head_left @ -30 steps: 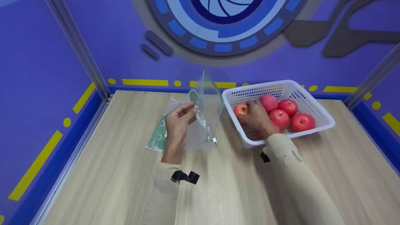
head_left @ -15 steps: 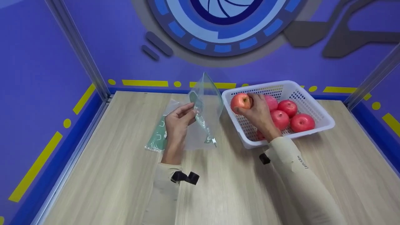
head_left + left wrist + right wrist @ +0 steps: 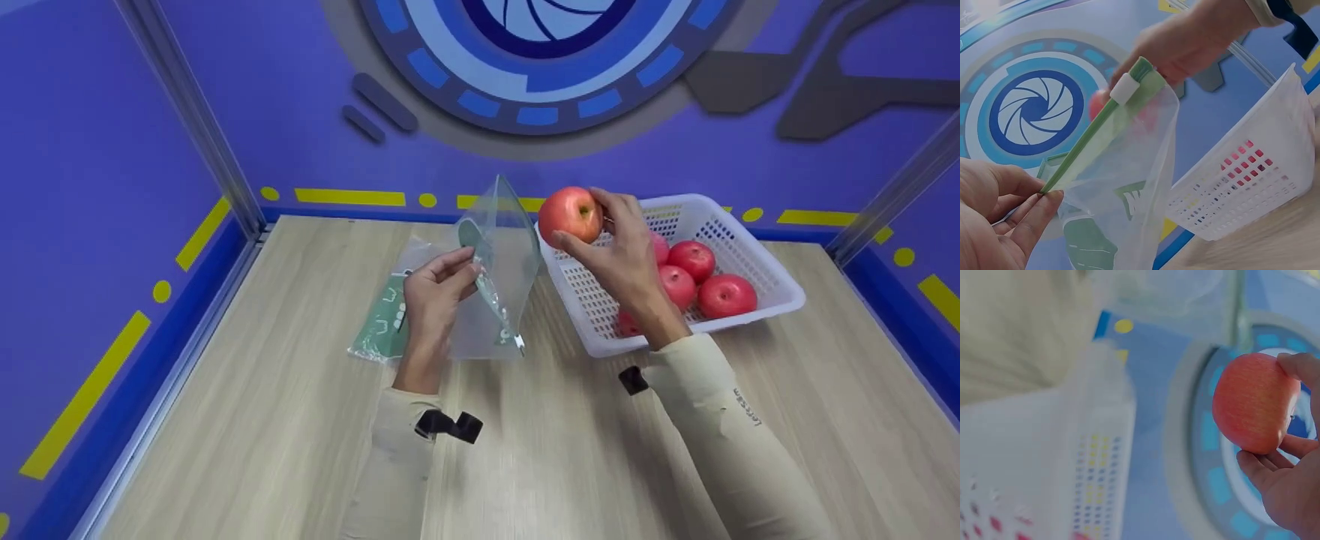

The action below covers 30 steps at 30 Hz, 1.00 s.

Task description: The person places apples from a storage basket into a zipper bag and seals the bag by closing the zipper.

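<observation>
My left hand (image 3: 435, 296) pinches the green-edged rim of a clear zip bag (image 3: 504, 255) between thumb and fingers. The bag's mouth gapes toward the right, and a white slider (image 3: 1125, 89) sits on its green zip strip in the left wrist view. My right hand (image 3: 626, 255) grips a red apple (image 3: 570, 216) between thumb and fingertips, above the left rim of the white basket (image 3: 592, 346). In the right wrist view the apple (image 3: 1255, 403) shows whole, close to the blurred bag edge (image 3: 1241, 320). Several red apples (image 3: 727, 296) lie in the basket, some partly behind the right hand.
Another flat bag with green print (image 3: 382, 330) lies on the wooden table (image 3: 300, 420), left of and partly behind the left hand. A blue patterned wall panel (image 3: 300, 97) stands close behind the basket, with a metal frame post (image 3: 180, 105) at the left.
My right hand has lifted the apple up out of the basket and carried it slightly left toward the bag. The left hand and the bag have stayed nearly still.
</observation>
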Motion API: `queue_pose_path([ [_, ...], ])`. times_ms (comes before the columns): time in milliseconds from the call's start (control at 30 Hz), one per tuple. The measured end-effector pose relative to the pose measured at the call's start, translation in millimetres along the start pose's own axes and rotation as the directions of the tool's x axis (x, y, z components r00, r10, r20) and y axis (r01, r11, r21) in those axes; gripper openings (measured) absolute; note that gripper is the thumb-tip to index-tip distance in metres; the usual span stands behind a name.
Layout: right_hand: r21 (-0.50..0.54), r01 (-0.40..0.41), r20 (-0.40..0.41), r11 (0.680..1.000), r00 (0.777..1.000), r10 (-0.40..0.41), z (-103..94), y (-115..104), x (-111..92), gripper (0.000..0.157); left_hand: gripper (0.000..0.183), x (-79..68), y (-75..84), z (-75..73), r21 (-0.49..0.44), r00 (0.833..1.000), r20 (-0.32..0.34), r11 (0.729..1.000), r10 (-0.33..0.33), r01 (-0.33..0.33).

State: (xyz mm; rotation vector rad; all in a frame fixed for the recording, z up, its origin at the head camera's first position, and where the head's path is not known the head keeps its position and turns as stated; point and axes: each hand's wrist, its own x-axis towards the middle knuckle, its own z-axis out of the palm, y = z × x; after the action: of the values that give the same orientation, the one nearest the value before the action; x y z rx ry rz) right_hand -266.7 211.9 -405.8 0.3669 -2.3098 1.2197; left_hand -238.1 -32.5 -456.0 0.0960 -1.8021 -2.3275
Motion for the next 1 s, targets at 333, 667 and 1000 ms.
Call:
queue_pose_path([
  [333,-0.011,0.158,0.079,0.987,0.984,-0.157,8.6,-26.6,-10.9,0.08,0.024,-4.7,1.6,5.7,0.037,0.999,0.038,0.999,-0.011,0.01],
  [667,-0.115,0.155,0.212,0.981,0.969,-0.128,24.1,-11.5,-25.8,0.077,0.024,-5.4,2.1,9.1,-0.007,0.999,0.032,0.999,-0.039,0.04],
  [1000,-0.157,0.177,0.273,0.972,0.953,-0.13,32.4,-2.0,-31.6,0.078,0.024,-5.2,4.9,9.2,-0.103,0.999,-0.033,0.995,0.002,-0.006],
])
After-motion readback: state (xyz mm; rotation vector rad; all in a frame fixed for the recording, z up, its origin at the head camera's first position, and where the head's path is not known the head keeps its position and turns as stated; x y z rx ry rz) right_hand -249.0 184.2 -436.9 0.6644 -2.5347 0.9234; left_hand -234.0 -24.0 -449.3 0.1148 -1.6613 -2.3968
